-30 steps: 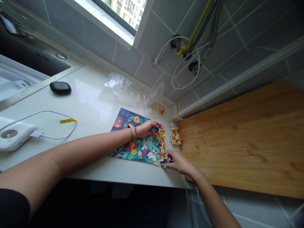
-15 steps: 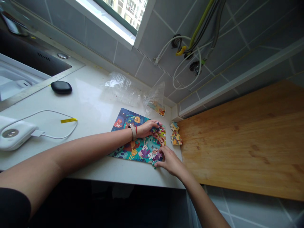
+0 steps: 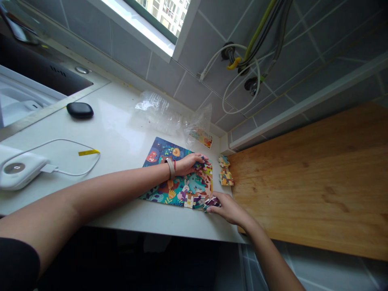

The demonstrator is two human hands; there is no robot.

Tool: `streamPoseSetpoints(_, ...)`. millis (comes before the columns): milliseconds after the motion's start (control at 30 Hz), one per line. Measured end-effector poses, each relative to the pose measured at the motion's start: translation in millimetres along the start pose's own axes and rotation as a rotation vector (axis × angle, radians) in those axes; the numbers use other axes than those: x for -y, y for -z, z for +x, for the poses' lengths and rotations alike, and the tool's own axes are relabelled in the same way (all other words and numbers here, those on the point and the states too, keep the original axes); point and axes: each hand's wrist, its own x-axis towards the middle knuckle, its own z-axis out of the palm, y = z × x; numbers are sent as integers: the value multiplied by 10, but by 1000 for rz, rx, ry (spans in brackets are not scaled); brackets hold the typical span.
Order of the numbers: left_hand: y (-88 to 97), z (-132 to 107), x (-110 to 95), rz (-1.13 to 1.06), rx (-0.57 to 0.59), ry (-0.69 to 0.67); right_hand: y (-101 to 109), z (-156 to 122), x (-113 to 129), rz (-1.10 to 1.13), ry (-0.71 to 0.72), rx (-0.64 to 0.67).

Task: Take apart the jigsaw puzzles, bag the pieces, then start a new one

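Left hand rests palm-down, arm outstretched; right hand holds its grip pinched tight.

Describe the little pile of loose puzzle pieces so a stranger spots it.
Start at the white counter, where a colourful puzzle lies. Between its right edge and the wooden board sits the pile: loose orange-yellow pieces, joined to nothing.

I can read no text, number or brand anywhere in view. The puzzle in front of me carries pictures only. The yellow tag on the white cable, the round emblem on the white device and the printed card in the clear bag are too small for me to read.
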Motion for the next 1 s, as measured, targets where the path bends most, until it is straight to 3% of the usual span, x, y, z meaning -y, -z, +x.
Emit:
streamPoseSetpoints(167,-2,-8,-5,-5,-2,1,95,124,-208,138,-34,-102)
streamPoseSetpoints(300,4,-6,-1,-18,-13,-18,110,236,-298,278,-24,-89)
streamPoseSetpoints(533,17,10,4,-54,-60,-69,113,486,-184,231,-30,-166)
streamPoseSetpoints(833,-8,6,-13,-69,-79,-64,404,515,-177,59,-58,-294)
streamPoseSetpoints(933,-17,-1,-15,-72,-77,-65,367,489,-89,210,-70,-310)
streamPoseSetpoints(1000,-18,-4,-16,-74,-74,-64,303,489,-27,370,-96,-202)
